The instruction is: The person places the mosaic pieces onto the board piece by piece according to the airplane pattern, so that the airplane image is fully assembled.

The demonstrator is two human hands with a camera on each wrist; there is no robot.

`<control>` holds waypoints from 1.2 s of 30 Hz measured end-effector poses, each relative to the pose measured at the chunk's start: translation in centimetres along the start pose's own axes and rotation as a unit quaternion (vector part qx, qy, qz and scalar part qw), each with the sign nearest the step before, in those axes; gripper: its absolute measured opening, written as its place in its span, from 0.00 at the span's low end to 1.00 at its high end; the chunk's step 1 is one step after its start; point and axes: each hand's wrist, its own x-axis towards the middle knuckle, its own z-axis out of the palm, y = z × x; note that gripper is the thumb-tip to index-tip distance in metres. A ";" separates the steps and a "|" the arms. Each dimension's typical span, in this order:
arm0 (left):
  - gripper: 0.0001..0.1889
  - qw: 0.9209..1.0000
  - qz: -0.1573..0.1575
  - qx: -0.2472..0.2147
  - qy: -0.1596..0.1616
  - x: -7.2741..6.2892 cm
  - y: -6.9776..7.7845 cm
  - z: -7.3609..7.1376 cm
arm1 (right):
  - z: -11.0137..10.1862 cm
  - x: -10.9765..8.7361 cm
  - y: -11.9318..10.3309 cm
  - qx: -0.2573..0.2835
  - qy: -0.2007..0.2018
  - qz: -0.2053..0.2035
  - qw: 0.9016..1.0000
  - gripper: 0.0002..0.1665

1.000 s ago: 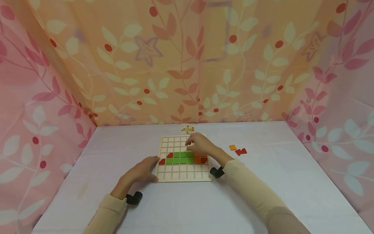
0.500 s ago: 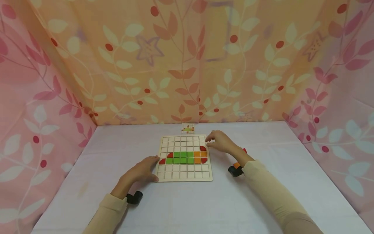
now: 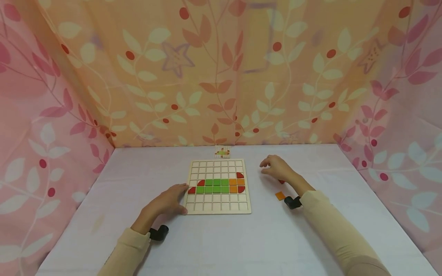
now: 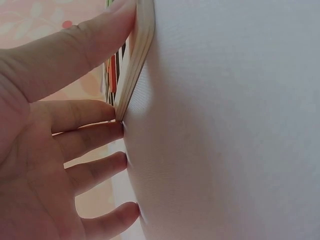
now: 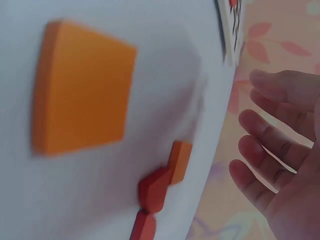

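A pale wooden grid board (image 3: pixel 216 206) lies on the table with green tiles (image 3: pixel 216 182), orange tiles (image 3: pixel 233 185) and red rounded pieces (image 3: pixel 241 189) set in its squares. My left hand (image 3: pixel 168 201) rests against the board's left side, fingers straight. In the left wrist view its thumb (image 4: pixel 75 55) touches the board's edge (image 4: pixel 135 65). To the right of the board, my right hand (image 3: pixel 277 168) hovers with relaxed fingers and nothing in them. Below it, the right wrist view shows a loose orange tile (image 5: pixel 87 90), another orange tile (image 5: pixel 180 161) and red pieces (image 5: pixel 154 189).
A small pattern card (image 3: pixel 222 151) with a coloured grid lies behind the board. Floral cloth (image 3: pixel 221 76) hangs at the back and both sides of the white-covered table (image 3: pixel 214 245). Each wrist wears a black camera mount (image 3: pixel 292 202).
My right hand has moved right, from over the board to the loose pieces. A red piece at the board's right side is now uncovered. The left hand stays where it was.
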 end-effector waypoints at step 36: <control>0.47 1.000 0.000 0.008 0.000 0.0 0.2 -0.1 | 0.0 -2.2 3.7 -0.033 -0.033 0.057 0.997 0.15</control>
